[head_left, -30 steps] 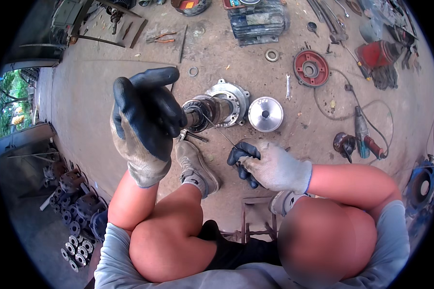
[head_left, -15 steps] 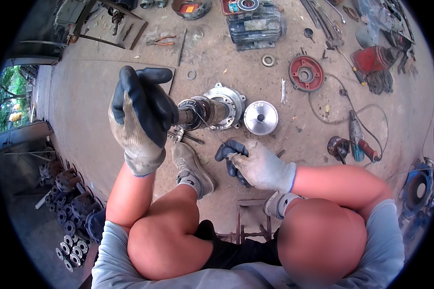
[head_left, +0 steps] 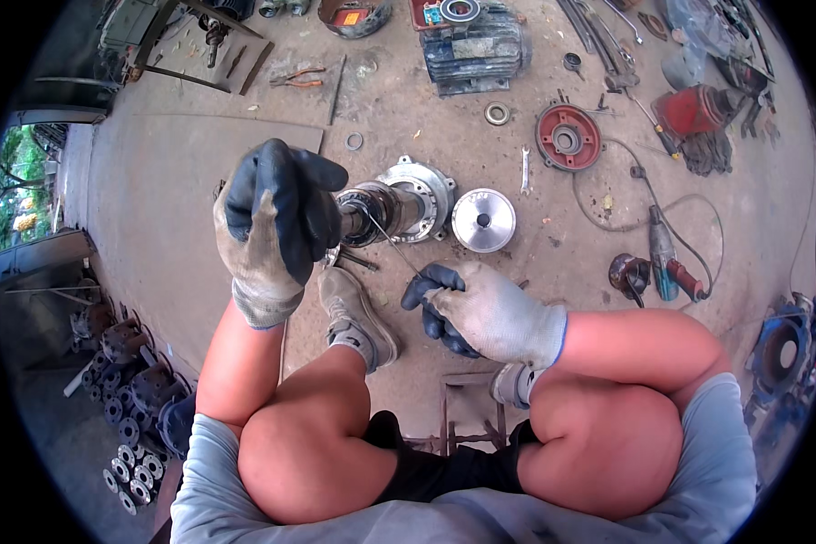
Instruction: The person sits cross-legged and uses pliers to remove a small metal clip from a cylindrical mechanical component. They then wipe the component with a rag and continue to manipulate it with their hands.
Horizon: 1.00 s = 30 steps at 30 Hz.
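Observation:
My left hand (head_left: 276, 213), in a beige glove with a dark coated palm, is closed at the end of a metal shaft (head_left: 349, 220). Its fingers partly hide that end. Further along, the shaft carries a dark bearing-like ring assembly (head_left: 372, 210) and a silver flanged housing (head_left: 437, 198). Lower and to the right, my gloved right hand (head_left: 485, 308) pinches a thin metal rod (head_left: 394, 243), whose far tip reaches the ring assembly. A round silver disc (head_left: 483, 220) with a dark centre hole lies on the floor beside the housing.
Farther off stand a finned motor body (head_left: 476, 50) and a red round cover (head_left: 568, 136). A spanner (head_left: 525, 170) lies near the disc, pliers (head_left: 299, 78) at the far left. A corded power tool (head_left: 671, 258) rests to the right. My shoe (head_left: 358, 317) is below the shaft.
My left hand has turned slightly and sits a little lower and farther right in the picture. The right hand keeps its pinch on the rod, whose tip stays at the ring assembly.

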### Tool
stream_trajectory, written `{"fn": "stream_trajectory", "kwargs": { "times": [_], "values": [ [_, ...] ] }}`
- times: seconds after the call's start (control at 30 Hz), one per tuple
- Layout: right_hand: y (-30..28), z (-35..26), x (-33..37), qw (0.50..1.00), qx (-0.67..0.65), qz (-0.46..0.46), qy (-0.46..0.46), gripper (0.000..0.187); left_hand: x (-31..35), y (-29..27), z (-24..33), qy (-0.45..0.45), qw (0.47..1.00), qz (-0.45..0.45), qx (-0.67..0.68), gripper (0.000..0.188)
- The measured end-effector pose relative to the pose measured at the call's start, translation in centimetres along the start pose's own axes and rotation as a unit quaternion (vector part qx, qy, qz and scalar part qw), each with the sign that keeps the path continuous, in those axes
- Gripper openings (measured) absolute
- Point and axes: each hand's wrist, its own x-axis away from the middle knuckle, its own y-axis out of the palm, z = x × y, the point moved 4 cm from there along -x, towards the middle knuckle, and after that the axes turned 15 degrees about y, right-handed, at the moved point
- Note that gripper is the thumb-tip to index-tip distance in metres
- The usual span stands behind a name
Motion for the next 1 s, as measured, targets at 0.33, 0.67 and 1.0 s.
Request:
{"fn": "stream_trajectory", "kwargs": {
  "times": [0.33,0.67,1.0],
  "values": [
    [-0.8,0.2,-0.2,0.999,-0.036,-0.029,0.018,0.021,0.3,-0.2,-0.3,0.003,0.999,0.000,0.051,0.042],
    [-0.8,0.6,-0.4,0.999,0.041,-0.011,-0.013,0.024,0.1,0.3,-0.2,0.015,1.000,-0.027,-0.006,0.053],
    [-1.1,0.9,-2.4,0.999,0.019,-0.022,-0.023,0.024,0.2,-0.4,-0.2,-0.004,1.000,-0.015,0.025,0.048]
  ]
}}
